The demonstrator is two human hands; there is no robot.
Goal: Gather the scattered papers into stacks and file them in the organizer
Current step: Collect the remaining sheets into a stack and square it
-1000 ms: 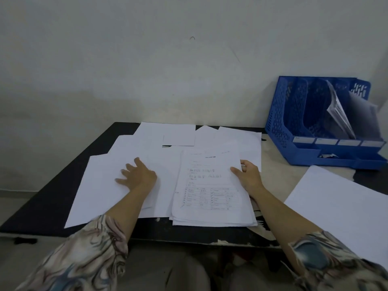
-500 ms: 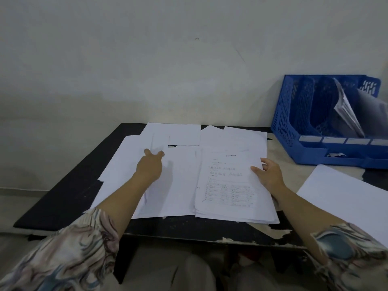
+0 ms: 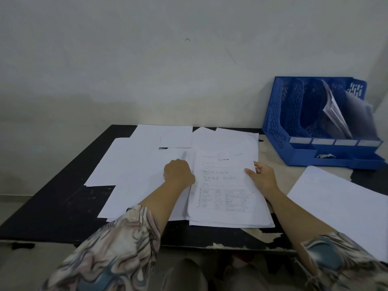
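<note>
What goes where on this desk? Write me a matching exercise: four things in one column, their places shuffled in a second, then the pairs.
Things
1. printed stack
2. blue organizer
3. left hand
4. large blank sheet

Places
A. far right corner of the table, against the wall
B. near right edge, running out of frame
C. front centre, right hand on its right edge
D. on blank sheets, at the stack's left edge

Pairs: 1-C, 2-A, 3-D, 4-B
</note>
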